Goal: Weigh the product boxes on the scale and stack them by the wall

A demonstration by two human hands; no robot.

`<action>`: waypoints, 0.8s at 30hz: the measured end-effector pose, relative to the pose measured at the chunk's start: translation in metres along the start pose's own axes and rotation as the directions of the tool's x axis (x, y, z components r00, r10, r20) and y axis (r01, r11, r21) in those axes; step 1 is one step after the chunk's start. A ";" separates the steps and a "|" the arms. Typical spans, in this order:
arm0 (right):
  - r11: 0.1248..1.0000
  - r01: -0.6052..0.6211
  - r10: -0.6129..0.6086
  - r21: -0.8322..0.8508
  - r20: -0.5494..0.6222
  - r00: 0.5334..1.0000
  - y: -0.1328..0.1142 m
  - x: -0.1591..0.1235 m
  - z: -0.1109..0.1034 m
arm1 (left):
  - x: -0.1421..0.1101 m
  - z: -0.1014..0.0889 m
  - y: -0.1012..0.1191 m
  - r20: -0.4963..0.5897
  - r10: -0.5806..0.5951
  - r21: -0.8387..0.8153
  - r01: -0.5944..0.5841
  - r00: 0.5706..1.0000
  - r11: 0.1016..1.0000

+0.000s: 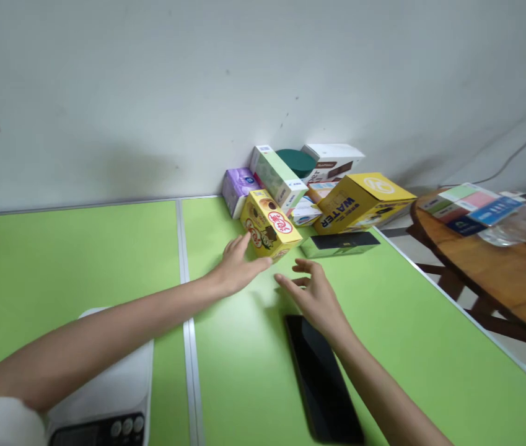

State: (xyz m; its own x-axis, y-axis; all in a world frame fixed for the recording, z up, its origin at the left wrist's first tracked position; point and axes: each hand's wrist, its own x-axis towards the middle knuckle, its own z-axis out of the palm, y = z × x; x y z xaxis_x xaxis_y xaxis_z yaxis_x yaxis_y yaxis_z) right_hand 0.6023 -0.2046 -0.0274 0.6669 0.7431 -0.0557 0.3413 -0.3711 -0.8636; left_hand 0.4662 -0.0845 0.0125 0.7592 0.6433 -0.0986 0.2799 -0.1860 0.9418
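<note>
A yellow box (269, 226) with red lettering sits at the front of a cluster of packages by the wall. My left hand (239, 269) is at its left front side, fingers apart; whether the fingertips touch it I cannot tell. My right hand (311, 291) hovers in front of the box, its fingers apart and slightly curled, holding nothing. Below that hand a black phone (323, 384) lies on the green table (235, 353). A flat green-and-black box (341, 243) lies just beyond the right hand.
Behind stand a purple tissue pack (239, 189), a pale green carton (277, 176), a dark green round lid (296, 162), a white box (332, 160) and a yellow "WATER" box (360, 201). A white scale (126, 384) lies under my left forearm. A wooden table (499, 266) stands at right.
</note>
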 end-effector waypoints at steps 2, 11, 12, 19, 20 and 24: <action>0.999 0.039 -0.038 -0.004 0.147 0.988 -0.001 -0.033 -0.003 | -0.041 -0.033 0.004 0.067 -0.085 0.118 0.077 0.994 0.990; 0.954 -0.215 0.061 0.209 0.565 0.823 -0.021 -0.186 0.063 | -0.251 -0.127 -0.076 -0.531 -0.278 0.029 0.346 0.801 0.938; 0.923 -0.273 0.073 0.272 0.572 0.817 -0.024 -0.195 0.078 | -0.266 -0.125 -0.087 -0.557 -0.372 -0.100 0.384 0.743 0.918; 0.856 -0.282 0.032 0.433 0.499 0.866 -0.043 -0.217 0.150 | -0.281 -0.082 -0.112 -0.459 -0.432 -0.553 0.130 0.776 0.823; 0.882 -0.232 0.009 0.409 0.479 0.878 -0.042 -0.218 0.153 | -0.280 -0.078 -0.113 -0.450 -0.422 -0.593 0.089 0.787 0.800; 0.923 -0.124 -0.031 0.365 0.390 0.920 -0.031 -0.223 0.154 | -0.280 -0.064 -0.120 -0.433 -0.368 -0.636 0.010 0.823 0.771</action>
State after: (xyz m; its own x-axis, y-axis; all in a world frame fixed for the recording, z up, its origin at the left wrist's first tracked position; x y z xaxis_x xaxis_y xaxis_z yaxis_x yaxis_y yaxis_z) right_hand 0.3410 -0.2730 -0.0650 0.3450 0.9124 -0.2203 -0.0097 -0.2313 -0.9728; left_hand 0.1822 -0.1948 -0.0524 0.2677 0.9192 -0.2887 -0.1502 0.3358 0.9299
